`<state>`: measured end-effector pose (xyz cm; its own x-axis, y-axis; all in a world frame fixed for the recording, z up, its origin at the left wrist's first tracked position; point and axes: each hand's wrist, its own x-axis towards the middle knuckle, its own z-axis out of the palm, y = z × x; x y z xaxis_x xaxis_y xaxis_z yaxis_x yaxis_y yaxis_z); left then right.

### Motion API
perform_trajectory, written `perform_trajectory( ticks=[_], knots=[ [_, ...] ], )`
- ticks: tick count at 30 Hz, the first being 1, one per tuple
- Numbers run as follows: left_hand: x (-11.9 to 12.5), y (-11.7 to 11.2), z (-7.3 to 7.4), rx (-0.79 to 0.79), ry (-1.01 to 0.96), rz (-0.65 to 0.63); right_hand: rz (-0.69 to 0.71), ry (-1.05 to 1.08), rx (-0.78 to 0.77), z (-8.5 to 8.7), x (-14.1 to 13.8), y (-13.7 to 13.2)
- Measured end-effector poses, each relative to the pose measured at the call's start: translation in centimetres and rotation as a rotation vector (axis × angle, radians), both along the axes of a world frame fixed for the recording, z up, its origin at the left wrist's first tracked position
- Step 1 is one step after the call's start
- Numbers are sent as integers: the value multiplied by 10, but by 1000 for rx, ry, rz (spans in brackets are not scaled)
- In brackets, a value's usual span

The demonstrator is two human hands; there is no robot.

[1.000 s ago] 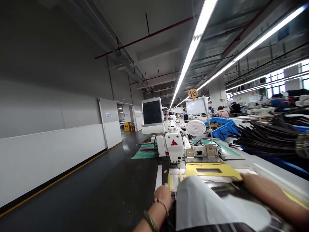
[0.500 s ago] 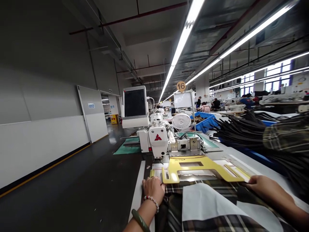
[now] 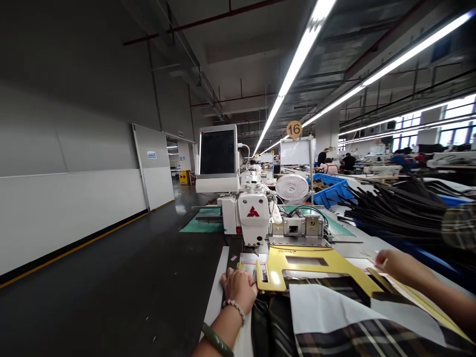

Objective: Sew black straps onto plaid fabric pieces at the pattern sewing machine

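The person's left hand (image 3: 240,287) is lying palm down with its fingers loosely bent, not closing on anything. Its fingertips are pressing at the left corner of a yellow template (image 3: 308,262), where that meets the plaid fabric (image 3: 334,342). A beaded bracelet (image 3: 234,306) and a green bangle (image 3: 217,339) are circling the wrist. The right hand (image 3: 397,265) is reaching to the template's far right edge and touching it. Blur is hiding how far its fingers are open and whether they are pinching anything.

The template is lying flat on the pale work table (image 3: 366,243), directly in front of the white sewing machine (image 3: 253,213) and partly over the fabric. A smooth white patch (image 3: 327,307) is sitting on the plaid cloth just behind it.

A dark screen (image 3: 217,151) is standing above the machine, and a small white fan (image 3: 292,187) and a blue bin (image 3: 332,191) are sitting beyond it. A heap of thin black strips (image 3: 401,208) is spreading along the table to the right. A round sign marked 16 (image 3: 294,130) is hanging under long strip lights (image 3: 297,54). A glossy dark floor (image 3: 148,287) is running along a grey and white wall (image 3: 74,198), and other people (image 3: 347,161) are working far off.
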<state>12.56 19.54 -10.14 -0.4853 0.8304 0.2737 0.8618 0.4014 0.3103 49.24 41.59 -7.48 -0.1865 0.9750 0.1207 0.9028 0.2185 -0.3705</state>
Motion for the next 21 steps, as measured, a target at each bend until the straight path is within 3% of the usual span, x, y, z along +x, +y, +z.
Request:
perform_trajectory(
  ticks=[2,3,5,6,8,10,13,18,21],
  knots=[
    [0,1,-1,0,-14,3,63,7,30,18,-27,-17],
    [0,1,-2,-1,-18,5,194,35,9,25,-46,-33],
    [0,2,-2,-5,-24,7,569,107,-161,33,-86,-76],
    [0,2,-2,-7,-25,10,686,113,-253,34,-106,-99],
    [1,2,-1,-11,-28,12,762,22,-356,32,-138,-137],
    [1,1,1,-16,-42,14,736,-17,-354,27,-156,-157],
    [2,-4,4,-24,-78,20,713,17,-479,23,-160,-158],
    [-4,-5,12,-48,-138,87,977,359,-676,30,-159,-144],
    [-10,8,14,-72,-136,106,1001,438,-683,29,-169,-139]
  ],
)
